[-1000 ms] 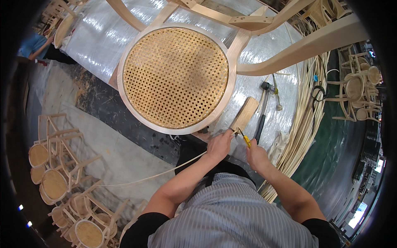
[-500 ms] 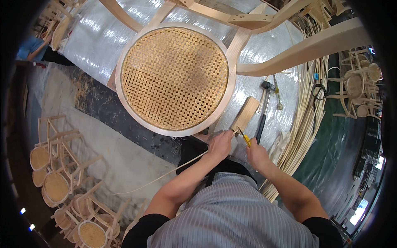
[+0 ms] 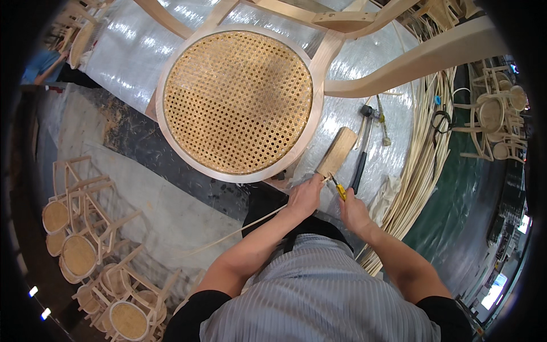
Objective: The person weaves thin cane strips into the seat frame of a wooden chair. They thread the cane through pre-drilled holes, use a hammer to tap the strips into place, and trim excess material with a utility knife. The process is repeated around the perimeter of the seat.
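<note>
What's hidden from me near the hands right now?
Head view only:
- Yellow-handled tool: its tip is too small to make out between the left hand and right hand.
- Cane strand: its near end vanishes under the left hand.
- Seat rim: the underside is hidden.

Seat (image 3: pixel 238 102): I see honey-gold cane in a regular open-hole weave.
Seat rim (image 3: pixel 171 139): pale, creamy wood.
Wooden block (image 3: pixel 337 152): light tan, plain.
Tool handle (image 3: pixel 340 191): bright yellow between my hands.
Hammer (image 3: pixel 362 151): black grip, dull grey head.
Counter (image 3: pixel 128 54): covered in silvery, glossy plastic sheet.
Cane strands (image 3: pixel 424 154): straw-yellow bundle.
Shirt (image 3: pixel 319 296): I wear grey-blue with fine stripes, black sleeves.
Floor (image 3: pixel 450 228): dark green.
</note>
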### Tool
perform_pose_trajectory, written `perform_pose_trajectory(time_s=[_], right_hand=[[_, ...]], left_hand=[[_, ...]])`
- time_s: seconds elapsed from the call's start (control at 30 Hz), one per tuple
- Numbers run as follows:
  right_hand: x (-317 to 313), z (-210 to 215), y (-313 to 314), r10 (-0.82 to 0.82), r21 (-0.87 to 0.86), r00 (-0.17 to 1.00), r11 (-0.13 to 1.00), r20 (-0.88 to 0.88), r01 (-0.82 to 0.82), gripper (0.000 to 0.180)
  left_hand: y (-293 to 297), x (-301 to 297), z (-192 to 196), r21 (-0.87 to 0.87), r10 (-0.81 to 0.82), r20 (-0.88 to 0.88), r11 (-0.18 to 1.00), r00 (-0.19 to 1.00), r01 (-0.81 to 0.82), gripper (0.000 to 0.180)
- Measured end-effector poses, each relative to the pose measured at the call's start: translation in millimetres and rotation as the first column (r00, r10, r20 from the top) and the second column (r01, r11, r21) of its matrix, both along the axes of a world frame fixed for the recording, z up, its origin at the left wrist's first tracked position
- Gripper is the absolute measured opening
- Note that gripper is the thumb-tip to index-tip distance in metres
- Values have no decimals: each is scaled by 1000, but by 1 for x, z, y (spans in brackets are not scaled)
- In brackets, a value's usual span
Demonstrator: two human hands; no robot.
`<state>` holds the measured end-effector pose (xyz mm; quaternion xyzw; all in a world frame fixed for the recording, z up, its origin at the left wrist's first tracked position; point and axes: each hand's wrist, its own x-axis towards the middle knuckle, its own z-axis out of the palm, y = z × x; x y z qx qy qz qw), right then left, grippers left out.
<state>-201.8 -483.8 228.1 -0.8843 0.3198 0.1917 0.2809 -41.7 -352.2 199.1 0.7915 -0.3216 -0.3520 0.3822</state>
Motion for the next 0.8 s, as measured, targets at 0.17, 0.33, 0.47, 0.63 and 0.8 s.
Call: perform_pose_trajectory(time_s=[0.17, 0.33, 0.47, 0.63, 0.8], right_hand=[[6, 14, 1, -14, 24, 999, 1000, -51, 16, 29], [6, 8, -1, -1, 24, 998, 1000, -63, 3, 29], [2, 3, -4, 2, 26, 999, 1000, -51, -1, 29], [5, 19, -3, -6, 47, 1000, 999, 22, 5, 28], [7, 21, -2, 10, 6, 1000, 1000, -12, -10, 28]], left_hand=[[0, 4, 1, 4, 0, 5, 1000, 1000, 0, 15], [-1, -1, -3, -14, 11, 20, 1000, 1000, -11, 14], [-3, -2, -5, -50, 38, 33, 998, 999, -36, 15], [-2, -3, -4, -55, 73, 14, 996, 997, -72, 15], [-2, -2, -4, -107, 99, -48, 989, 994, -104, 16]])
